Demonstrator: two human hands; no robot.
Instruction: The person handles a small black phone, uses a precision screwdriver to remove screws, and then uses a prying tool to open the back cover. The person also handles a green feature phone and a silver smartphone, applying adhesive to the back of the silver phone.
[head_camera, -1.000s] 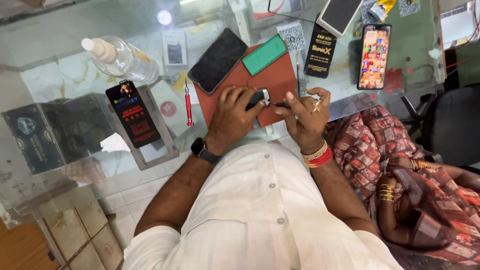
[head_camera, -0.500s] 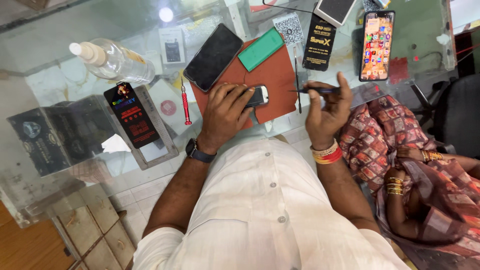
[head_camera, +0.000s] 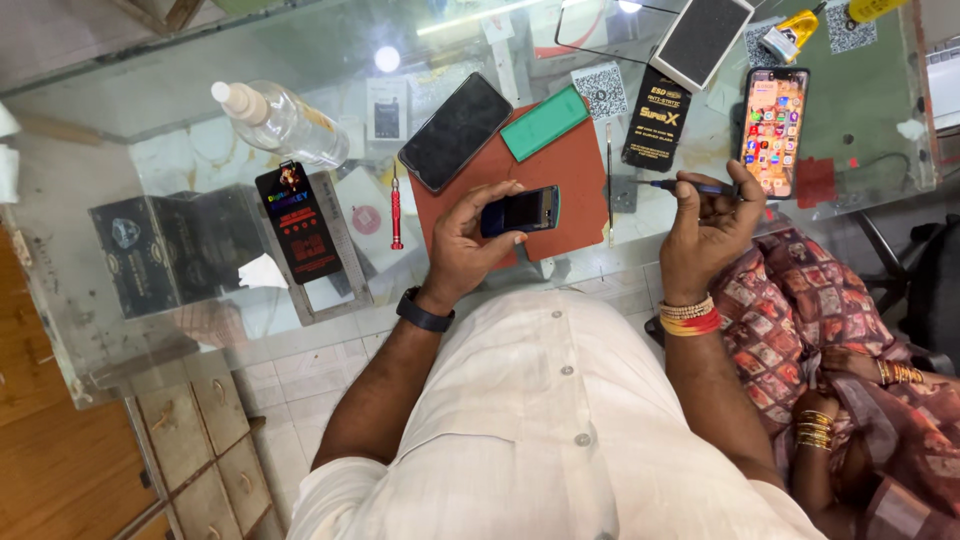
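Note:
My left hand (head_camera: 470, 245) grips a small dark phone (head_camera: 520, 211) over the near edge of a red-brown work mat (head_camera: 570, 170). Off to the right of the mat, my right hand (head_camera: 708, 228) holds a thin blue-handled screwdriver (head_camera: 680, 186), its tip pointing left and apart from the phone. A black smartphone (head_camera: 455, 131) and a green rectangular pad (head_camera: 544, 122) lie on the mat's far part. The mat rests on a glass table (head_camera: 150, 120).
A lit smartphone (head_camera: 773, 130) lies at the right, a black packet (head_camera: 657, 120) beside it. A red screwdriver (head_camera: 396, 212), a clear bottle (head_camera: 275, 120) and a black card (head_camera: 297, 220) sit left of the mat. Another person in patterned cloth (head_camera: 830, 340) sits at my right.
My right hand has moved rightward away from the phone, carrying the screwdriver. My left hand has kept hold of the phone and turned it so its face shows.

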